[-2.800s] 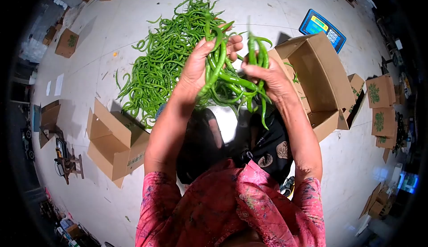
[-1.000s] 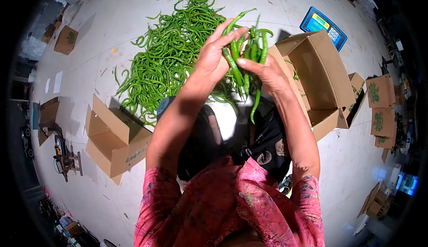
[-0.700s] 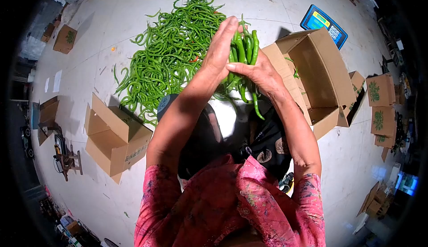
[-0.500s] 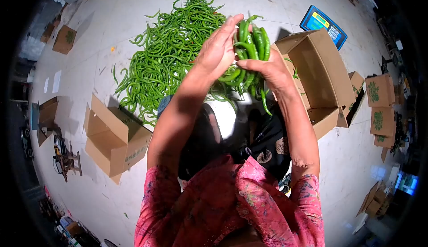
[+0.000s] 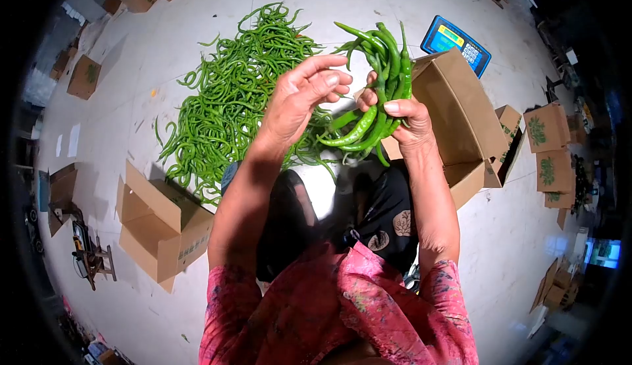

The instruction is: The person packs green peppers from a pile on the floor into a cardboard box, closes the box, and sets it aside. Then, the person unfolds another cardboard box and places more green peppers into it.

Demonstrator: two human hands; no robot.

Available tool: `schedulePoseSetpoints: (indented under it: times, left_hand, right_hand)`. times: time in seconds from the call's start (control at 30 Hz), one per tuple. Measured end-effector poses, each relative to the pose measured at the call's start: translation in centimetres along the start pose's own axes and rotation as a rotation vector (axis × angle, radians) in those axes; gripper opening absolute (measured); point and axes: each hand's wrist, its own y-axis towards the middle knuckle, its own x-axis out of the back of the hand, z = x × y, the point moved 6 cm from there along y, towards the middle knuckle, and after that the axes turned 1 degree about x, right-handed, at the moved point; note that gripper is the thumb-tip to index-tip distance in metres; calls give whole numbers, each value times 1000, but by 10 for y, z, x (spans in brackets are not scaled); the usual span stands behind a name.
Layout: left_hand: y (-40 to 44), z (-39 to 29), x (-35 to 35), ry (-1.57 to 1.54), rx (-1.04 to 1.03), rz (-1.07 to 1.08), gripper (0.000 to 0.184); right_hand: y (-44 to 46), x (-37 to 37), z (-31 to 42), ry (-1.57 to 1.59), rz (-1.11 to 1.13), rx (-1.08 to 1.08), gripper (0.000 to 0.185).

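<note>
A bunch of long green chili peppers (image 5: 388, 68) is gripped in my right hand (image 5: 409, 118), its thumb and fingers wrapped round the middle. The curved peppers stick out above and below the grip. My left hand (image 5: 299, 98) is raised just left of the bunch, apart from it, with its fingers half bent and nothing seen between them. Behind and below the left hand spreads a large heap of green chili peppers (image 5: 227, 95) on the floor. An open cardboard box (image 5: 461, 114) stands close to the right of my right hand.
A blue digital scale display (image 5: 455, 43) stands behind the right box. Another open cardboard box (image 5: 150, 233) sits at the left. Flattened printed cartons (image 5: 550, 147) lie at the far right, and a small stool (image 5: 95, 259) is at the far left.
My left hand has come away from the peppers, moving left and down. My right hand still holds the bunch, now turned so the peppers fan out more upward. The view has shifted slightly.
</note>
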Motion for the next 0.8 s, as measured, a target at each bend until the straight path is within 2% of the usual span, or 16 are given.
schedulePoseSetpoints:
  times: [0.13, 0.3, 0.53, 0.8]
  left_hand:
    - [-1, -2, -19, -15, -50, 50, 35]
    - [1, 7, -15, 40, -69, -61, 31]
    - [10, 7, -2, 232, -156, -159, 23]
    - [8, 15, -3, -48, -118, -163, 15]
  right_hand:
    - [1, 3, -3, -76, -30, -2, 54]
    - [0, -13, 1, -321, -147, -20, 57]
    - [0, -19, 4, -716, -194, -26, 43]
    - [3, -16, 2, -737, -182, 34, 48]
